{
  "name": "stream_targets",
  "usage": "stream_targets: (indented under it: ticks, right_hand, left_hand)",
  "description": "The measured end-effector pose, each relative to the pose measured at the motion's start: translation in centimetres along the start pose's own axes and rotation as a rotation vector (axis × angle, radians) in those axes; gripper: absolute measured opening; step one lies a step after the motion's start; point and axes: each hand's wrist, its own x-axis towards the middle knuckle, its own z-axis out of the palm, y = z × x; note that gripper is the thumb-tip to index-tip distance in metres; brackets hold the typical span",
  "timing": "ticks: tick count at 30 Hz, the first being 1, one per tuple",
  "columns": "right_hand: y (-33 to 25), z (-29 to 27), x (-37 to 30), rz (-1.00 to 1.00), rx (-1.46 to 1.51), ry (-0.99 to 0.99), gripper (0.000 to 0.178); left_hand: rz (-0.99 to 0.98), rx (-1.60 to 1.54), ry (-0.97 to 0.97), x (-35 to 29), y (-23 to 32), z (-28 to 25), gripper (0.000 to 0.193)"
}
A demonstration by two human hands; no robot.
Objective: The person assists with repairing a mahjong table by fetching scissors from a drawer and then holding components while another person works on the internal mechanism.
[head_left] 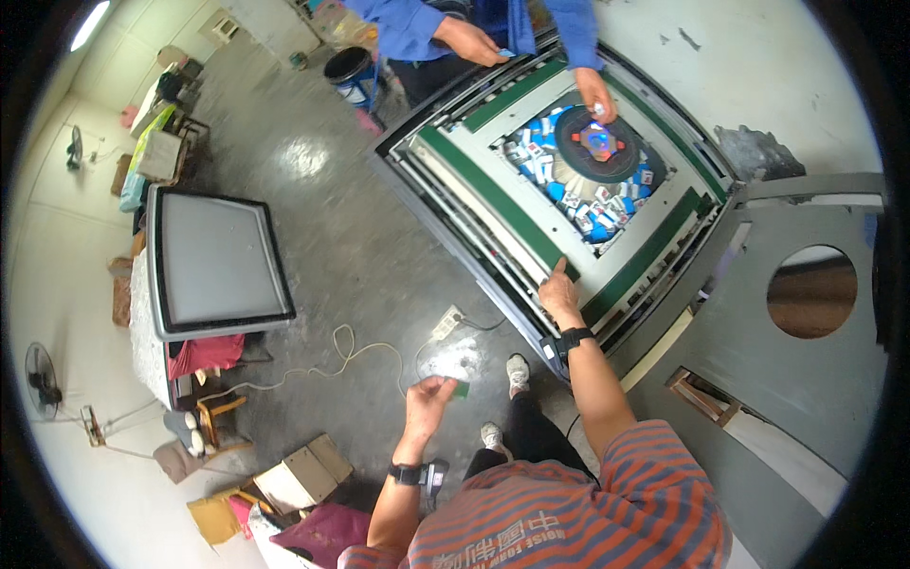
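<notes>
My left hand [429,408] is raised over the floor, its fingers pinching a small flat green piece [461,389]; its exact kind is too small to tell. My right hand [559,294] reaches to the near edge of an opened mahjong machine [586,270]. Its index finger stretches out to the end of a green strip [512,213], and nothing shows in the hand. Blue-and-white mahjong tiles [604,213] lie in the square opening around a dark round disc [573,142] with a lit centre.
Across the machine a person in blue sleeves holds a small blue thing in one hand [469,43] and reaches to the disc with the other [595,95]. A grey panel with a round hole [739,284] stands at right. A power strip [447,322] and cable lie on the floor.
</notes>
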Motion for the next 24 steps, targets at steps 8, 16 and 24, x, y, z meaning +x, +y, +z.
stream_targets:
  ticks: [8, 16, 24]
  right_hand:
    - [-9.3, -1.5, -17.3, -0.868, 0.257, -0.040, 0.060]
    - [-11.7, 0.3, -21.5, -0.911, -0.034, 0.021, 0.082]
    - [-14.6, -0.2, -22.6, -0.881, -0.014, 0.198, 0.086]
  left_hand:
    - [0.006, -0.201, 0.281, 5.0, 2.4, 0.2, 0.026]
    - [0.113, -0.561, 0.259, 6.0, 6.6, -1.0, 0.017]
    - [0.175, -0.605, 0.185, 6.1, 8.2, -2.5, 0.015]
